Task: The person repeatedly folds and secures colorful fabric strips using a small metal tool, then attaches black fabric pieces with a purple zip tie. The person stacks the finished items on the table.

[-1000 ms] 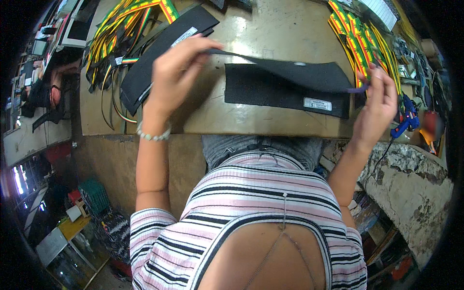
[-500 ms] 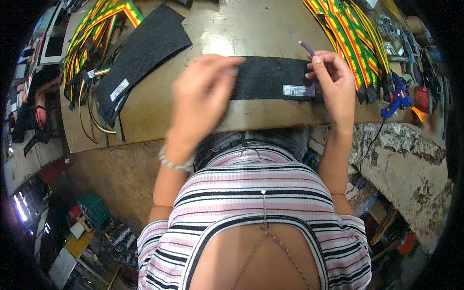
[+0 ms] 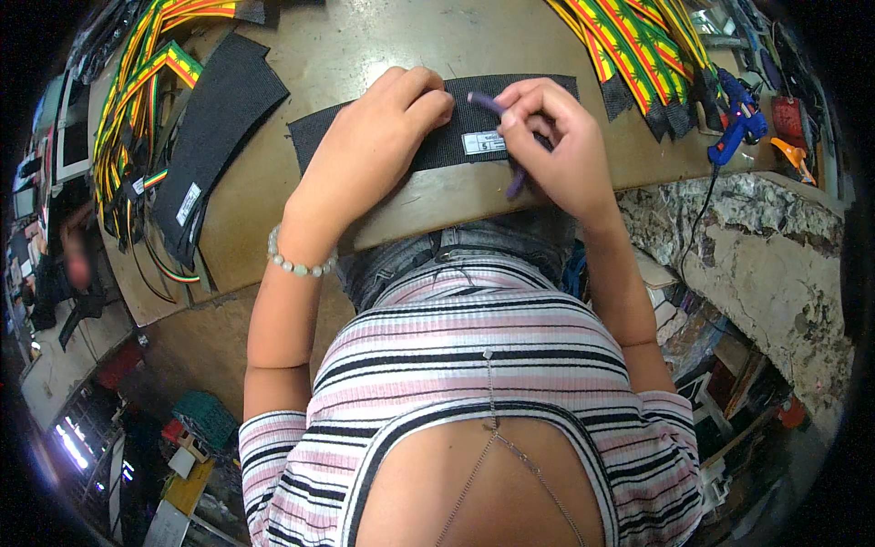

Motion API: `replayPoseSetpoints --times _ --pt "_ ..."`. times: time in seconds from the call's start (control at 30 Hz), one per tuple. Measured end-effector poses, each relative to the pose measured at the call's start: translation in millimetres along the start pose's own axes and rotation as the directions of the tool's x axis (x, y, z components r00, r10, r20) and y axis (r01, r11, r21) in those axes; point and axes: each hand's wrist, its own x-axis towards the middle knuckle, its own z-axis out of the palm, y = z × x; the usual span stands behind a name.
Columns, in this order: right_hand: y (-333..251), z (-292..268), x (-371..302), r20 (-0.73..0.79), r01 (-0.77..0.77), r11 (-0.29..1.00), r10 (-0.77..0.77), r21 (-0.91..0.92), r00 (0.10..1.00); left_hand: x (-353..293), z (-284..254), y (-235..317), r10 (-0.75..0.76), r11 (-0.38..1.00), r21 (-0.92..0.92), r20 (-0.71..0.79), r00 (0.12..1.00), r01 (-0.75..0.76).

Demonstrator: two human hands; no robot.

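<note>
A black woven strip (image 3: 510, 91) with a white label (image 3: 483, 143) lies across the table in front of me. Over its left part rests my left hand (image 3: 383, 128), fingers curled in together; whatever they may pinch is hidden. My right hand (image 3: 561, 146) is closed around a slim, curved purple tool (image 3: 488, 102), held above the strip just right of the label. One end of the tool points left toward my left fingers, and its other end shows below my palm. Its exact kind is unclear.
More black strips (image 3: 219, 118) are stacked at the left, beside yellow, green and red patterned straps (image 3: 137, 100). Similar straps (image 3: 629, 55) hang together at the far right. A blue glue gun (image 3: 738, 118) with a cord sits by the right edge, near an orange-handled tool (image 3: 793, 155).
My left hand has settled onto the strip with fingers curled. The right hand and purple tool have moved left over the label. The strip has shifted left in view.
</note>
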Motion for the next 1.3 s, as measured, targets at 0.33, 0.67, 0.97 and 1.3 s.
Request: replayPoseSetpoints --times 0.33,0.67,0.97,1.3 --pt "-7.3 -10.2 1.2 0.272 0.259 0.904 -0.17 -0.339 0.947 -14.2 3.5 -0.7 0.012 0.995 -0.097 -0.106 0.994 -0.023" --pt "-9.3 -18.9 3.8 0.371 0.268 0.923 -0.154 -0.277 0.916 -34.1 -4.2 14.2 -0.521 0.827 -0.401 -0.285 0.805 0.393" --pt "-8.5 -19.4 4.2 0.433 0.339 0.874 -0.171 -0.348 0.885 -53.4 5.9 49.1 -0.493 0.854 -0.279 -0.168 0.854 0.438" --pt "-10.6 1.3 -1.0 0.11 0.062 0.96 -0.033 -0.273 0.993 -70.8 -2.1 24.6 -0.365 0.927 -0.159 -0.174 0.915 0.34"
